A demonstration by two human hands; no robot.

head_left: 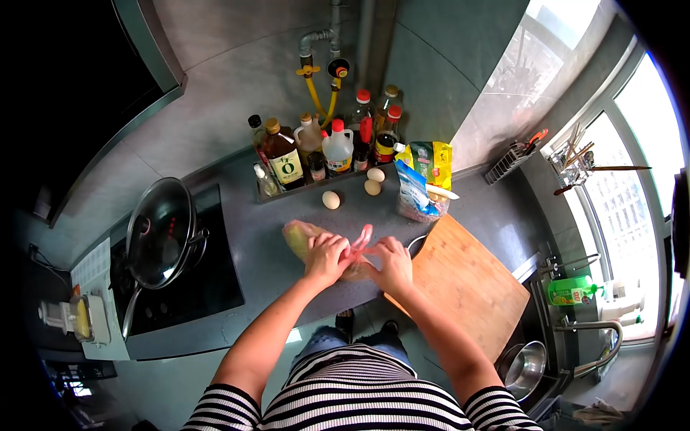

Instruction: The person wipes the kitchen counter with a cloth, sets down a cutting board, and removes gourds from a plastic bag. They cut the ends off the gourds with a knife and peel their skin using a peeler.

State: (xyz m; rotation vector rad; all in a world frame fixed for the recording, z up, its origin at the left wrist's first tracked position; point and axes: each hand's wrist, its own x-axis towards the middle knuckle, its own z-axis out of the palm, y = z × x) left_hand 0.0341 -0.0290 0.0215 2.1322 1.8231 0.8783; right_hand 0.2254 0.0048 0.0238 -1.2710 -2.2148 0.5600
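A thin, reddish see-through plastic bag [297, 231] lies on the dark counter, with something pale green showing inside its left end. My left hand [327, 257] is closed on the bag's gathered middle. Close by on the right, my right hand [392, 264] pinches the bag's twisted end, a strip of which sticks up between both hands. Three eggs rest behind the bag: one egg [330, 200] by itself, another egg [372, 187] and a third egg [376, 174] side by side. What exactly the bag holds is hard to make out.
A wooden cutting board [471, 284] lies at the right, overhanging the sink area. Sauce and oil bottles [286, 161] line a tray at the back, beside food bags [424, 183]. On the left, a lidded wok [162, 233] sits on the stove. A metal pot [525, 370] is lower right.
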